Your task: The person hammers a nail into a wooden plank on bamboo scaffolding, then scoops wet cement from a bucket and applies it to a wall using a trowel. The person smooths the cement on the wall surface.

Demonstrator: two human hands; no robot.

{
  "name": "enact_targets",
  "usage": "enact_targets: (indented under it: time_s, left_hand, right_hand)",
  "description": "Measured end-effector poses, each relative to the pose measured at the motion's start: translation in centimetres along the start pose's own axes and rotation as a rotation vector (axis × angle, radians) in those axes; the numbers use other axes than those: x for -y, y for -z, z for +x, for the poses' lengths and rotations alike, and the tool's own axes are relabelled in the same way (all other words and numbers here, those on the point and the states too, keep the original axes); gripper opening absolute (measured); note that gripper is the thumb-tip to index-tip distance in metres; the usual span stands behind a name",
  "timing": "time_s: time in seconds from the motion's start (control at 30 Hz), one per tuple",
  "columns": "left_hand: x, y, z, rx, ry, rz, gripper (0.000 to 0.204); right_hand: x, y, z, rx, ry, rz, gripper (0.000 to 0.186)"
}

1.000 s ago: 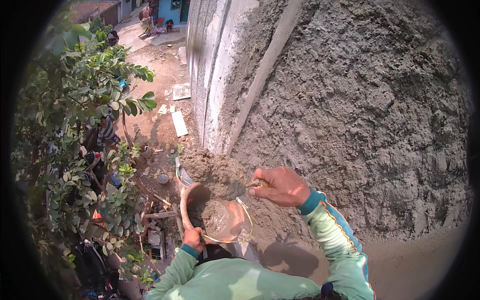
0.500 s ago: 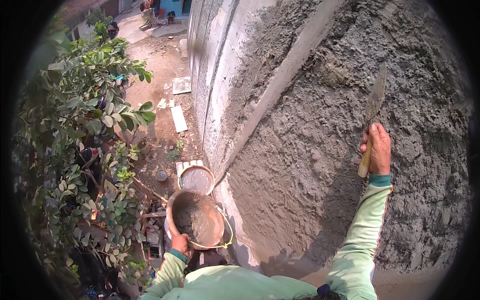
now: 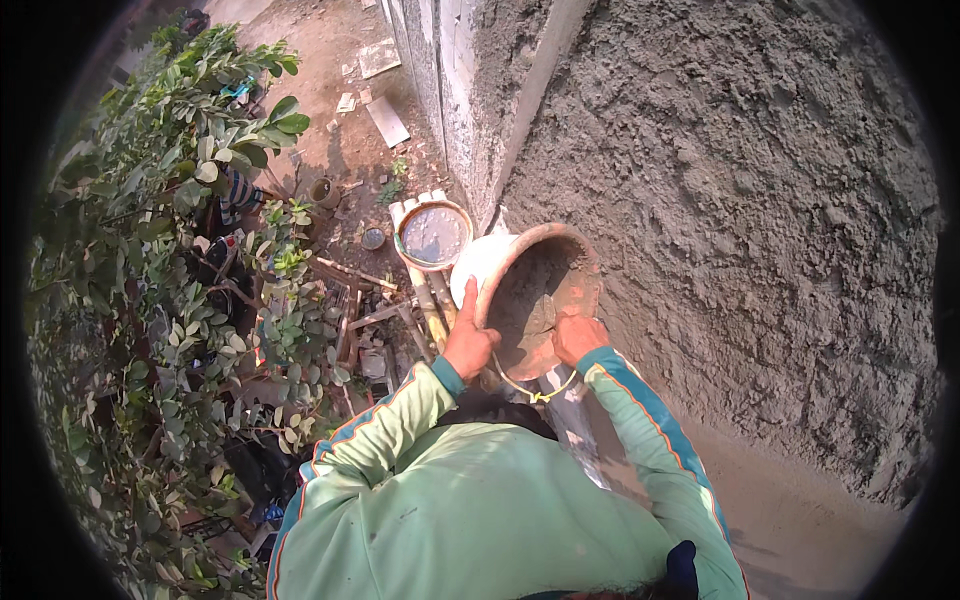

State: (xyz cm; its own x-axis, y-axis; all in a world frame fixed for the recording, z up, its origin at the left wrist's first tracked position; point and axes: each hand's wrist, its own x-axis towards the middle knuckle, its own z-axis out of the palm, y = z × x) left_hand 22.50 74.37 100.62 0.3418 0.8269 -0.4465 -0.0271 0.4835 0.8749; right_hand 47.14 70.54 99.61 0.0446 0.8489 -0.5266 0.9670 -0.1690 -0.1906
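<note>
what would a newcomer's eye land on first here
Probably the rough grey wall filling much of the right side. Next, perhaps, the tilted, grey-smeared bucket near the centre, with the left hand gripping its rim and the right hand at its mouth. Then the leafy branches crowding the left side.

i've got a bucket [image 3: 484,260] mid-view, left hand [image 3: 468,347] on its left rim, right hand [image 3: 580,337] at its near right side, trowel [image 3: 542,315] inside. ahead-left of it, second bucket [image 3: 430,267] on poles [image 3: 432,315]. wall [image 3: 750,200] right, foliage [image 3: 190,330] left. slabs [image 3: 387,122] on ground [image 3: 300,75] farther ahead, between those two.
</note>
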Motion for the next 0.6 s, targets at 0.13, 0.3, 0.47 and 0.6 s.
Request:
enact_targets:
  time_s: [0.13, 0.3, 0.47, 0.6]
  left_hand:
    - [-2.3, -0.8, -0.2, 0.026, 0.066, -0.122, 0.106]
    - [-3.7, -1.2, -1.9, -0.125, 0.301, -0.259, 0.058]
    - [1.1, 1.1, -2.3, -0.18, 0.348, -0.366, 0.035]
    - [3.4, 2.8, -2.7, -0.285, 0.319, -0.484, 0.067]
  right_hand:
    - [1.3, 1.4, -3.9, 0.002, -0.015, 0.324, 0.042]
    - [-1.0, 4.8, -6.4, 0.077, -0.076, 0.207, 0.045]
    - [1.3, 10.3, -7.1, 0.046, 0.027, 0.086, 0.044]
    - [5.9, 21.2, -8.5, 0.032, 0.157, 0.121, 0.039]
